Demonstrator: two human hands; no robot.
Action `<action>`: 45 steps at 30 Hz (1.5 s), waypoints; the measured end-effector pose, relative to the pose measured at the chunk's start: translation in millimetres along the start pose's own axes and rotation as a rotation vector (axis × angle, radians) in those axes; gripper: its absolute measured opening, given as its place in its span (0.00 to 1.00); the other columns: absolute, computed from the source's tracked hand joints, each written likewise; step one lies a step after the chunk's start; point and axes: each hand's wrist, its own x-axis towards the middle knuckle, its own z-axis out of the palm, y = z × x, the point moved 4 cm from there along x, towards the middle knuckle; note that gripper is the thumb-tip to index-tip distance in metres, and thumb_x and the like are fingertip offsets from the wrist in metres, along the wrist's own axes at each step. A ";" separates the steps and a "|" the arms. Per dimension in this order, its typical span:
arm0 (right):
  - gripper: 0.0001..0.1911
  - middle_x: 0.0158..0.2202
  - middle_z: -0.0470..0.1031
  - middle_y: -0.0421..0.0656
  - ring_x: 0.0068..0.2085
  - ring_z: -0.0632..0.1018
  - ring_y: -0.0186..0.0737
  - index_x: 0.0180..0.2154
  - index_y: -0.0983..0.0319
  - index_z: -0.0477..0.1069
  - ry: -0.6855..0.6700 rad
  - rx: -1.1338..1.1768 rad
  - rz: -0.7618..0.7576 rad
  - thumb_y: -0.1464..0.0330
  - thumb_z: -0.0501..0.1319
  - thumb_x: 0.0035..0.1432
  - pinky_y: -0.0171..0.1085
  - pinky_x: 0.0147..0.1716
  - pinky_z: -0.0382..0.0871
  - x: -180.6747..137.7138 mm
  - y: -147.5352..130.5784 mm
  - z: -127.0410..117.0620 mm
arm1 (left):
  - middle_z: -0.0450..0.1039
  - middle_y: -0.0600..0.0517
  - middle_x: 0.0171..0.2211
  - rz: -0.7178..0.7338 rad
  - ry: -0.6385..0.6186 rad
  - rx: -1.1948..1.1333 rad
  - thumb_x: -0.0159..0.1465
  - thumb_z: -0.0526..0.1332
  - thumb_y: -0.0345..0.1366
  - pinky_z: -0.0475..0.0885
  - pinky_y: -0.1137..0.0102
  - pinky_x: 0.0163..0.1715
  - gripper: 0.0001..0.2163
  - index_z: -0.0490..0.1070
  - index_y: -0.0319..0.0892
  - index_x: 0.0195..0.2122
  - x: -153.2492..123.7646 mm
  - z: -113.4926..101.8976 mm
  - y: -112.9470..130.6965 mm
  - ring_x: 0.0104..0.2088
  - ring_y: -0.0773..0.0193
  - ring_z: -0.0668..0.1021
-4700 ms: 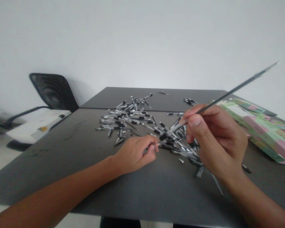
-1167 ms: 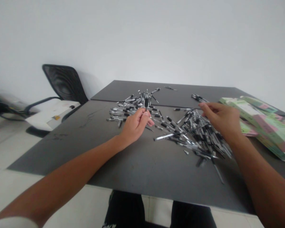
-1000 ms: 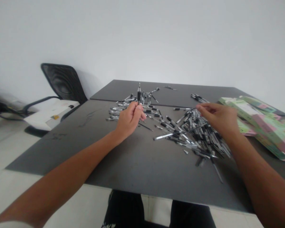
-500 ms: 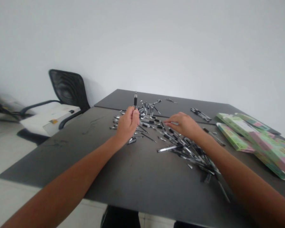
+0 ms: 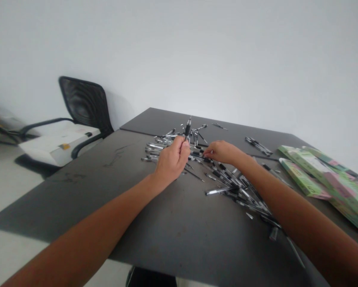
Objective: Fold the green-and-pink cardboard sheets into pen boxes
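My left hand (image 5: 173,157) is closed around a clear-barrelled pen (image 5: 187,128) with a black grip, its pointed end up and leaning slightly right. Beside it, my right hand (image 5: 223,152) reaches down into the loose pens, fingertips pinched together at the pile; what lies between them, if anything, is too small to make out. A heap of pens and pen parts (image 5: 241,191) spreads under and in front of my right forearm. More pens (image 5: 155,147) lie behind my left hand, partly hidden by it.
Green and pink boxes (image 5: 325,171) are stacked at the right of the dark table (image 5: 167,223). A few pens (image 5: 258,146) lie apart near the back. To the left stand a black mesh chair (image 5: 85,103) and a white box (image 5: 59,145).
My left hand has moved right with the pen, which now tilts to the right. My right hand has come down and leftward to the pens, fingertips closing. The view has shifted slightly.
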 end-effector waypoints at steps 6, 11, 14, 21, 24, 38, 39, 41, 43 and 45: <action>0.14 0.49 0.90 0.42 0.49 0.87 0.46 0.50 0.52 0.88 -0.051 0.024 -0.003 0.68 0.67 0.66 0.37 0.50 0.76 5.1 2.7 -0.7 | 0.70 0.58 0.23 -0.008 -0.013 0.006 0.79 0.49 0.44 0.67 0.67 0.33 0.11 0.63 0.49 0.40 -0.2 1.4 -0.2 0.24 0.63 0.75; 0.09 0.46 0.89 0.46 0.49 0.86 0.45 0.46 0.59 0.86 -0.034 0.043 0.027 0.67 0.68 0.68 0.43 0.54 0.76 3.9 -2.3 1.4 | 0.69 0.58 0.23 -0.017 -0.037 0.009 0.79 0.48 0.45 0.67 0.68 0.34 0.12 0.62 0.48 0.39 -1.7 3.6 1.6 0.24 0.63 0.75; 0.07 0.42 0.89 0.48 0.45 0.86 0.46 0.42 0.61 0.86 0.029 0.082 0.047 0.65 0.70 0.65 0.45 0.52 0.77 1.4 -8.7 -0.3 | 0.68 0.58 0.23 -0.009 -0.052 0.016 0.79 0.47 0.44 0.67 0.68 0.34 0.13 0.61 0.48 0.37 -2.6 4.5 4.8 0.24 0.63 0.74; 0.12 0.38 0.87 0.49 0.39 0.83 0.45 0.44 0.61 0.88 0.381 0.309 0.190 0.67 0.65 0.64 0.42 0.44 0.74 -34.6 2.7 -35.5 | 0.70 0.58 0.23 0.036 -0.108 0.023 0.79 0.47 0.44 0.67 0.69 0.32 0.13 0.63 0.47 0.38 -9.6 9.1 16.4 0.24 0.64 0.75; 0.25 0.41 0.84 0.48 0.33 0.77 0.39 0.63 0.62 0.79 0.549 0.478 0.259 0.59 0.59 0.72 0.39 0.36 0.73 -74.1 2.6 -50.6 | 0.70 0.59 0.23 0.064 -0.163 0.032 0.79 0.48 0.43 0.66 0.69 0.32 0.13 0.63 0.47 0.38 -15.9 13.7 25.7 0.24 0.64 0.75; 0.17 0.40 0.83 0.33 0.19 0.57 0.14 0.42 0.56 0.86 0.566 2.195 0.342 0.66 0.85 0.49 0.18 0.16 0.55 -163.4 -71.4 -35.9 | 0.65 0.61 0.23 0.247 -0.479 0.037 0.76 0.51 0.37 0.59 0.71 0.27 0.09 0.66 0.47 0.37 -53.9 38.3 71.0 0.22 0.67 0.72; 0.17 0.41 0.84 0.34 0.19 0.57 0.14 0.41 0.56 0.86 0.534 2.224 0.328 0.66 0.85 0.49 0.18 0.15 0.55 -163.5 -73.5 -35.4 | 0.64 0.61 0.22 0.251 -0.489 0.031 0.76 0.51 0.37 0.59 0.70 0.27 0.09 0.66 0.47 0.37 -55.5 39.4 71.9 0.22 0.67 0.72; 0.16 0.40 0.85 0.33 0.18 0.57 0.13 0.40 0.56 0.86 0.492 2.258 0.288 0.66 0.85 0.49 0.18 0.15 0.55 -164.6 -77.6 -35.6 | 0.64 0.61 0.22 0.250 -0.511 0.022 0.76 0.51 0.37 0.59 0.70 0.27 0.09 0.65 0.47 0.37 -58.1 41.0 73.4 0.22 0.68 0.71; 0.15 0.38 0.84 0.32 0.18 0.56 0.13 0.38 0.55 0.86 0.487 2.265 0.251 0.65 0.85 0.49 0.17 0.16 0.55 -166.7 -81.1 -36.8 | 0.64 0.62 0.22 0.239 -0.525 0.010 0.76 0.51 0.37 0.59 0.71 0.27 0.09 0.65 0.47 0.37 -60.3 41.6 74.8 0.22 0.68 0.71; 0.14 0.36 0.83 0.32 0.19 0.56 0.14 0.37 0.55 0.86 0.505 2.246 0.234 0.63 0.85 0.49 0.18 0.17 0.56 -168.9 -83.5 -38.4 | 0.65 0.62 0.23 0.229 -0.536 -0.011 0.76 0.51 0.37 0.59 0.71 0.27 0.09 0.65 0.47 0.37 -62.5 41.7 76.4 0.22 0.68 0.71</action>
